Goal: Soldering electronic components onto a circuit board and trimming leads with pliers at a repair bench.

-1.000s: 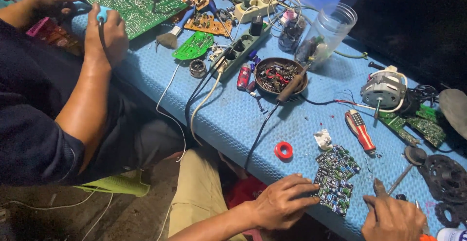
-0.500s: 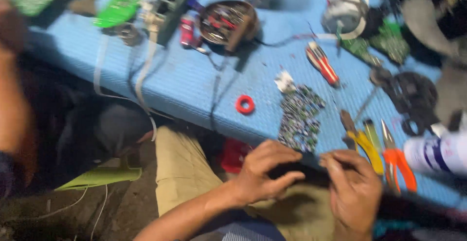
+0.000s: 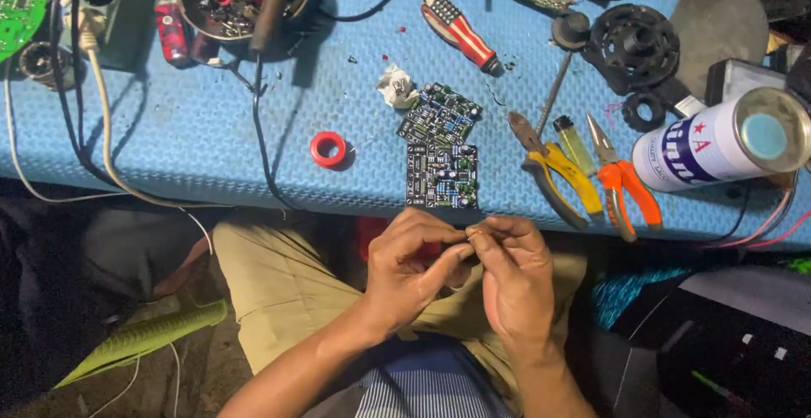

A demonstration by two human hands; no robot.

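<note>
My left hand (image 3: 411, 272) and my right hand (image 3: 512, 276) meet over my lap, just below the edge of the blue table mat (image 3: 211, 139). Their fingertips pinch together on a tiny part (image 3: 473, 232) that is too small to identify. Right above the hands, two small dark circuit boards (image 3: 442, 143) lie on the mat near its front edge, with a crumpled white scrap (image 3: 395, 88) beside them.
A red ring (image 3: 328, 149) lies left of the boards. Yellow-handled pliers (image 3: 557, 173), orange-handled pliers (image 3: 621, 183), a lighter (image 3: 575, 144), a red-and-white screwdriver (image 3: 460, 33) and a white can (image 3: 718, 141) lie to the right. A dark bowl (image 3: 241, 0) of parts holds a tool; cables trail left.
The view has swung right and down to my lap. My hands have left the table edge and come together below it, fingertips now pinching a small part.
</note>
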